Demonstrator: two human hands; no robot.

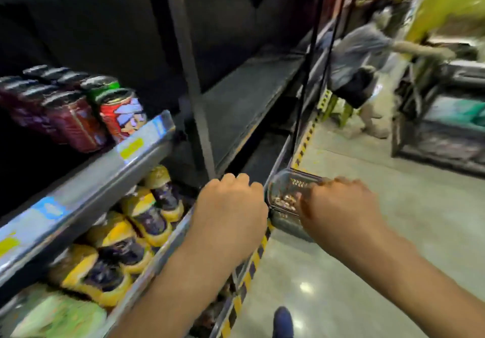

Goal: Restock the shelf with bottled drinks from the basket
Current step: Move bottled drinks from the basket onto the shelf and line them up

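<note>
**Desk:** What shows of the person wearing the camera?

**Photographer:** Two hands, the left hand point(231, 206) and the right hand point(338, 206), both softened by motion blur. The left forearm point(170, 285) and right forearm point(409, 272) are bare all the way to the frame's lower edge.

**Desk:** Any clothing?

**Photographer:** One shoe point(283, 322), dark blue with a rounded toe, cut off by the bottom edge.

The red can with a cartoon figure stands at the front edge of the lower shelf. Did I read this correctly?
Not quite. The head view shows the red can with a cartoon figure at the front edge of the upper shelf, not the lower one. The lower shelf holds the yellow-capped bottles.
</note>
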